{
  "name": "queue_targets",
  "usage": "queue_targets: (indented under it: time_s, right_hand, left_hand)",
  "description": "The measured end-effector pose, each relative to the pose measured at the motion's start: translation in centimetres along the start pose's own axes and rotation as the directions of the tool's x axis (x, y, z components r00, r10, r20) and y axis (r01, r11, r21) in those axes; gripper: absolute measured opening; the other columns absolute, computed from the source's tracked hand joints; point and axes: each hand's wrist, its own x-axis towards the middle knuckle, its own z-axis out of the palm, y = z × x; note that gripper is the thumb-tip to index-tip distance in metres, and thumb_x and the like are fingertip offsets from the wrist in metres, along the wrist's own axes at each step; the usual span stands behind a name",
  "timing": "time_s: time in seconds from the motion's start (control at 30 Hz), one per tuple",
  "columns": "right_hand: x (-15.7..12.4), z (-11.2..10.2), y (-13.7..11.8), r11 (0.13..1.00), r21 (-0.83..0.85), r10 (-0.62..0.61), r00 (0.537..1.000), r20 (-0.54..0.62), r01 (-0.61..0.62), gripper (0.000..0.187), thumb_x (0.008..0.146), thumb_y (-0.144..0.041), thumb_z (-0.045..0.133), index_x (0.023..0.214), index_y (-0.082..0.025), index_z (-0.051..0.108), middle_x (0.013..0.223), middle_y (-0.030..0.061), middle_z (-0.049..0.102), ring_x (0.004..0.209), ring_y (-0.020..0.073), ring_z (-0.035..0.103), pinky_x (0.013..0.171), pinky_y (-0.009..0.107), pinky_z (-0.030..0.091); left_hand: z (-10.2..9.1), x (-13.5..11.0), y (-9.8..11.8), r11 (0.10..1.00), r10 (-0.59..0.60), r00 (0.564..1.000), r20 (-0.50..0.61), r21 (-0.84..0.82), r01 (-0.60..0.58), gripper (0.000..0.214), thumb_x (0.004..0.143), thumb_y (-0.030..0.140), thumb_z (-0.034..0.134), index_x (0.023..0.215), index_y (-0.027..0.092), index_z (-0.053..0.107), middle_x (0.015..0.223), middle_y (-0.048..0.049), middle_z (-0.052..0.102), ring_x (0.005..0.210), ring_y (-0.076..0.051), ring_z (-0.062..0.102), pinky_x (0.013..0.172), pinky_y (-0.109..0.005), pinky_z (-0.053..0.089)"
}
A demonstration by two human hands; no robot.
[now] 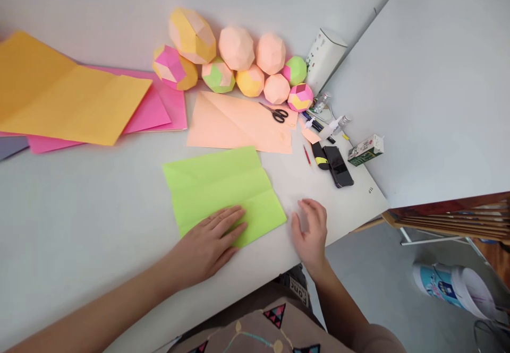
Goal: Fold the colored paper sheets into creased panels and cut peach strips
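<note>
A creased green sheet of paper lies on the white table in front of me. My left hand rests flat on the sheet's near edge with fingers stretched out, holding nothing. My right hand hovers just right of the sheet above the table's edge, fingers loosely spread and a little blurred, with nothing in it. Beyond the green sheet lies a peach sheet with black scissors on its far right corner.
Several folded paper balls sit along the back wall. Orange paper over pink paper lies at the left. A phone, pens, a small carton and a white container crowd the right corner.
</note>
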Motion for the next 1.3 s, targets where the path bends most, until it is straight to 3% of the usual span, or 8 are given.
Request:
queue_targets:
  time_s: [0.07, 0.17, 0.43, 0.7, 0.8, 0.87, 1.13, 1.3]
  right_hand:
    - [0.5, 0.2, -1.3, 0.977, 0.127, -0.185, 0.977, 0.104, 0.172, 0.020, 0.087, -0.015, 0.048, 0.104, -0.020, 0.058, 0.095, 0.0080, 0.057, 0.090, 0.0191, 0.055, 0.076, 0.035, 0.049]
    - [1.4, 0.8, -2.6, 0.926, 0.221, -0.371, 0.843, 0.389, 0.305, 0.012, 0.087, -0.018, 0.049, 0.091, -0.019, 0.060, 0.082, 0.0041, 0.058, 0.077, 0.0168, 0.053, 0.069, 0.031, 0.046]
    - [4.2, 1.7, -4.9, 0.950, 0.046, -0.265, 0.716, 0.646, 0.309, 0.009, 0.084, -0.022, 0.051, 0.077, -0.019, 0.054, 0.073, 0.0008, 0.057, 0.069, 0.0151, 0.052, 0.061, 0.026, 0.038]
    - [6.3, 4.1, -11.5, 0.957, 0.086, -0.159, 0.253, 0.954, 0.278, 0.027, 0.080, -0.025, 0.056, 0.054, -0.019, 0.051, 0.052, -0.0020, 0.058, 0.050, 0.0124, 0.053, 0.049, 0.024, 0.029]
    - [7.5, 5.2, -11.9, 0.998, 0.022, -0.021, -0.027, 0.999, 0.051, 0.028, 0.079, -0.025, 0.052, 0.052, -0.019, 0.049, 0.046, -0.0041, 0.056, 0.039, 0.0101, 0.052, 0.046, 0.022, 0.036]
    - [8.2, 5.8, -11.6, 0.996, -0.055, 0.042, -0.165, 0.985, -0.074, 0.024, 0.076, -0.026, 0.053, 0.054, -0.019, 0.051, 0.043, -0.0052, 0.055, 0.035, 0.0093, 0.051, 0.044, 0.021, 0.040]
    - [9.1, 6.6, -10.1, 0.981, -0.117, 0.067, -0.295, 0.953, -0.155, 0.021, 0.073, -0.023, 0.050, 0.053, -0.017, 0.056, 0.040, -0.0045, 0.056, 0.031, 0.0080, 0.048, 0.041, 0.019, 0.040]
    - [9.9, 5.5, -7.9, 0.964, -0.194, 0.135, -0.297, 0.945, -0.179, 0.027, 0.076, -0.028, 0.050, 0.052, -0.017, 0.056, 0.039, -0.0038, 0.055, 0.029, 0.0072, 0.046, 0.036, 0.018, 0.035]
  left_hand:
    - [-0.2, 0.1, 0.0, 0.998, -0.063, 0.998, -0.020, -0.016, 0.063, 0.032, 0.093, 0.031, 0.044, 0.115, 0.015, 0.061, 0.128, -0.0122, 0.055, 0.129, -0.028, 0.040, 0.102, -0.040, 0.040]
    - [-0.8, 0.0, -0.2, 0.993, -0.116, 0.992, -0.054, -0.037, 0.114, 0.029, 0.093, 0.031, 0.044, 0.109, 0.018, 0.064, 0.114, -0.0090, 0.063, 0.115, -0.026, 0.051, 0.098, -0.042, 0.041]
    - [-2.5, -1.8, -3.0, 0.971, -0.055, 0.983, 0.174, -0.221, 0.093, 0.049, 0.093, 0.036, 0.042, 0.141, 0.026, 0.037, 0.149, -0.0011, 0.035, 0.139, -0.021, 0.029, 0.115, -0.040, 0.016]
    - [-3.3, -1.8, -3.2, 0.948, -0.068, 0.982, 0.177, -0.294, 0.119, 0.056, 0.090, 0.037, 0.047, 0.143, 0.026, 0.033, 0.149, -0.0019, 0.034, 0.139, -0.019, 0.026, 0.116, -0.036, 0.014]
    - [-3.4, -1.9, -3.4, 0.936, -0.073, 0.982, 0.172, -0.327, 0.127, 0.059, 0.086, 0.036, 0.052, 0.142, 0.026, 0.035, 0.148, -0.0017, 0.034, 0.139, -0.019, 0.028, 0.116, -0.034, 0.016]
    - [-3.4, -1.9, -3.6, 0.932, -0.103, 0.977, 0.188, -0.325, 0.161, 0.062, 0.083, 0.037, 0.056, 0.141, 0.026, 0.037, 0.150, -0.0026, 0.031, 0.140, -0.021, 0.025, 0.115, -0.036, 0.018]
    - [-3.0, -2.0, -3.9, 0.953, -0.136, 0.968, 0.213, -0.240, 0.187, 0.072, 0.081, 0.048, 0.057, 0.144, 0.020, 0.033, 0.151, -0.0049, 0.026, 0.142, -0.024, 0.017, 0.115, -0.037, 0.016]
    - [-2.9, -2.1, -3.9, 0.954, -0.131, 0.959, 0.253, -0.232, 0.192, 0.077, 0.082, 0.049, 0.056, 0.146, 0.018, 0.027, 0.153, -0.0047, 0.020, 0.143, -0.025, 0.014, 0.116, -0.038, 0.014]
